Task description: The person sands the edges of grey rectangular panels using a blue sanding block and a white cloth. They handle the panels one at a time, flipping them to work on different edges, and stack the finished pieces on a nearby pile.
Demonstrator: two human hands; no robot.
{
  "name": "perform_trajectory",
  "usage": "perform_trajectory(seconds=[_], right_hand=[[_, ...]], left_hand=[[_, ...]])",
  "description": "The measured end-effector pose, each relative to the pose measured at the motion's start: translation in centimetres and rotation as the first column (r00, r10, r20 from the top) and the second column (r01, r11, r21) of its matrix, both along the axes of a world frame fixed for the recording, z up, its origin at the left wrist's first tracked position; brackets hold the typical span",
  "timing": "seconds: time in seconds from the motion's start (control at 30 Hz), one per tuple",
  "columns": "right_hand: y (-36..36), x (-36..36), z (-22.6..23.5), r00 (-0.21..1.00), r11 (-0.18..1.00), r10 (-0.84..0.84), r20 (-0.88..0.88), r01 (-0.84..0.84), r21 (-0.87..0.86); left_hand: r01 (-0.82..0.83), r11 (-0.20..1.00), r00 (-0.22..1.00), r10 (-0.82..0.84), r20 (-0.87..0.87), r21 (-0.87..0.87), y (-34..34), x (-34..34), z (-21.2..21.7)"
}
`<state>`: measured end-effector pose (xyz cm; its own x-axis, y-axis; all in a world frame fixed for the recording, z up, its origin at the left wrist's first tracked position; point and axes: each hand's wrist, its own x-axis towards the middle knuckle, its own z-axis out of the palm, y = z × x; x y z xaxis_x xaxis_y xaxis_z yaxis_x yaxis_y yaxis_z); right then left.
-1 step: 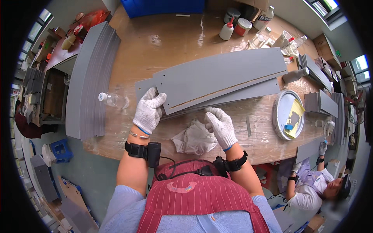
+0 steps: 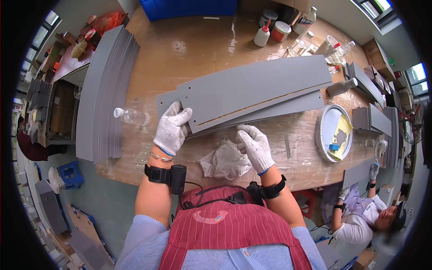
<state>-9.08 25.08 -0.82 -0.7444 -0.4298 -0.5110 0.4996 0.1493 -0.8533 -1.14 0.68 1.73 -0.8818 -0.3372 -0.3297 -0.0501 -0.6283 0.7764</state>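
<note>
A long grey board [image 2: 256, 90] with small holes and a brown groove along its near edge lies askew on other grey boards [image 2: 288, 105]. My left hand [image 2: 173, 128], in a white knit glove, grips its left end, thumb on top and fingers partly hidden. Just off the near edge of the stack, my right hand [image 2: 255, 146], gloved likewise, is closed with its fingers curled. What it holds, if anything, is hidden. Between my wrists a crumpled white cloth [image 2: 226, 161] rests on the table [image 2: 189, 54].
A tall grey board stack [image 2: 105, 94] and a clear bottle [image 2: 131, 116] stand left. At right are a round white lid [image 2: 321, 135] with yellow sandpaper, a thin metal strip [image 2: 287, 146], and a grey bottle [image 2: 342, 87]. Glue bottles [image 2: 262, 36] stand far back. A co-worker [image 2: 360, 216] handles a board at lower right.
</note>
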Motion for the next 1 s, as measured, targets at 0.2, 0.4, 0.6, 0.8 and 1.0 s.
perform_trajectory(seconds=[0.2,0.4,0.6,0.8,1.0], right_hand=[[0.0,0.1,-0.6,0.999,0.998,0.041,-0.019,-0.04,0.039],[0.3,-0.1,-1.0,0.986,0.995,0.081,-0.146,-0.071,0.076],[0.6,-0.1,-2.1,0.986,0.997,0.07,-0.15,-0.067,0.029],[0.3,-0.1,-0.9,0.999,0.999,0.037,0.007,-0.037,0.025],[0.5,0.2,-1.3,0.998,0.999,-0.029,0.057,0.03,-0.022]], left_hand=[[-0.007,1.0,1.0,0.007,-0.026,0.006,0.2,-0.1,0.2],[-0.029,0.999,0.999,0.03,-0.035,0.019,0.6,-0.4,0.1],[-0.005,1.0,0.999,0.006,-0.039,0.009,0.2,-0.3,-0.4],[-0.015,0.999,1.0,0.016,-0.027,0.049,0.4,-0.5,0.3],[-0.014,0.998,0.998,0.018,-0.057,0.066,0.1,-0.4,0.1]])
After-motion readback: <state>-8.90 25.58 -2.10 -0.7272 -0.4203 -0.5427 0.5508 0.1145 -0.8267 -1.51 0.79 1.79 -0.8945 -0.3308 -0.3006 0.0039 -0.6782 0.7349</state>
